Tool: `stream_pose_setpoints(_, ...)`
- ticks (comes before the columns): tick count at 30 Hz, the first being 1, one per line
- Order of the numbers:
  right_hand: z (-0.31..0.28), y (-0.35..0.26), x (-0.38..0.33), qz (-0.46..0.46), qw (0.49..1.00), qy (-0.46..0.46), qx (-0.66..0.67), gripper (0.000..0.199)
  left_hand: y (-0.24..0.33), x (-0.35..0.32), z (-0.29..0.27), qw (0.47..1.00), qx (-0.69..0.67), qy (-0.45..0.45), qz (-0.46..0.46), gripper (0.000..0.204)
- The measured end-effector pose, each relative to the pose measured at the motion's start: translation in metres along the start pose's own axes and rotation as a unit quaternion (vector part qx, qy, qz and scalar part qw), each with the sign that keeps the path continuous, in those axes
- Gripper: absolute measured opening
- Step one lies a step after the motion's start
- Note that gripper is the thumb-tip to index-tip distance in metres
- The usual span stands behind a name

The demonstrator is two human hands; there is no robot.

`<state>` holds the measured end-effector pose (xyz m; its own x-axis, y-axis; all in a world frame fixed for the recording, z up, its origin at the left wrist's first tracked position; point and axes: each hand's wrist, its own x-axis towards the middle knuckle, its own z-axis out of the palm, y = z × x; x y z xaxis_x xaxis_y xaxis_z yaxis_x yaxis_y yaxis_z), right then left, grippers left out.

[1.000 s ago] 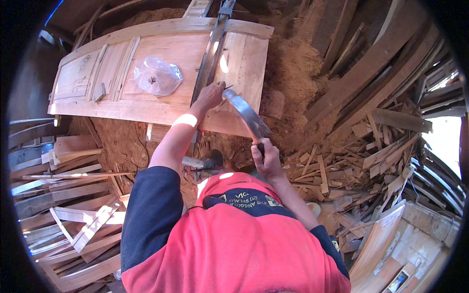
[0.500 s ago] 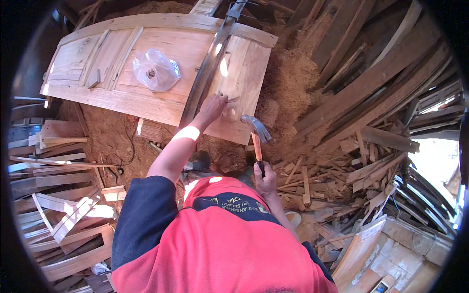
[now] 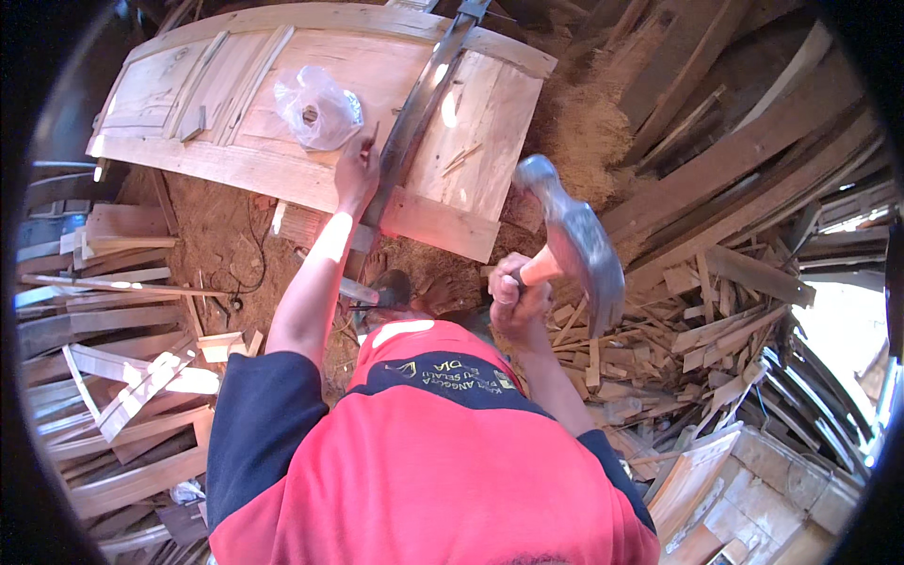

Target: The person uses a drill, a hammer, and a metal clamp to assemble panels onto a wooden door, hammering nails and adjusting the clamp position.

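My right hand is closed round the handle of a claw hammer, raised near the body with its head blurred. My left hand is over a panelled wooden door, between a clear plastic bag and a long metal bar clamp lying across the door. Its fingers are pinched, and a thin wooden peg seems to stick up from them. Right of the clamp, several thin wooden slivers rest on the bare panel. The bag's contents are hard to make out.
Planks lean in a stack at the right, above a heap of wood offcuts. More boards are piled at the left. Sawdust covers the floor. A small wood block lies on the door's left part.
My left hand has moved left, from right of the clamp to beside the plastic bag. My right hand has raised the hammer and tilted its head toward the right.
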<state>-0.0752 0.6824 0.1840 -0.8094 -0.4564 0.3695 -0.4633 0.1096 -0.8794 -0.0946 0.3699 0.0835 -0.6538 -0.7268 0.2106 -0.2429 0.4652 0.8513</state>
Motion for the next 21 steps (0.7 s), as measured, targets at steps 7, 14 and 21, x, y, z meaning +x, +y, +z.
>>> stream_pose_setpoints(7,0.032,0.100,-0.028,0.205,0.922,-0.226,-0.238,0.031,-0.056,-0.064,-0.026,0.994,0.072,0.042,-0.077,0.024)
stream_pose_setpoints(14,0.031,0.076,-0.020,0.001,1.000,-0.008,-0.012,0.021,-0.038,-0.078,-0.019,0.988,0.102,0.082,-0.081,0.023)
stream_pose_setpoints(21,0.034,0.093,-0.016,0.159,0.947,-0.209,-0.184,0.039,-0.028,-0.072,-0.016,0.984,0.128,0.092,-0.081,0.025)
